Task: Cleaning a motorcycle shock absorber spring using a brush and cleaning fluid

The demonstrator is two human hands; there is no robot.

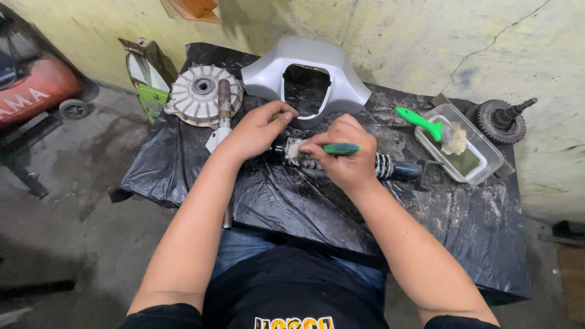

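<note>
A black shock absorber (390, 167) with a white coil spring lies across a table covered in black plastic sheet (292, 201). My left hand (259, 129) grips its left end. My right hand (344, 155) holds a green-handled brush (338, 148), its pale bristles pressed on the shock absorber's spring between my hands. Most of the spring is hidden under my right hand.
A clear tray (481, 167) of greenish liquid with a second green brush (426, 125) sits at right, beside a gear on a shaft (503, 119). A grey plastic cover (308, 73), a finned metal hub (201, 94) and a metal rod (224, 103) lie behind. The yellow wall is close.
</note>
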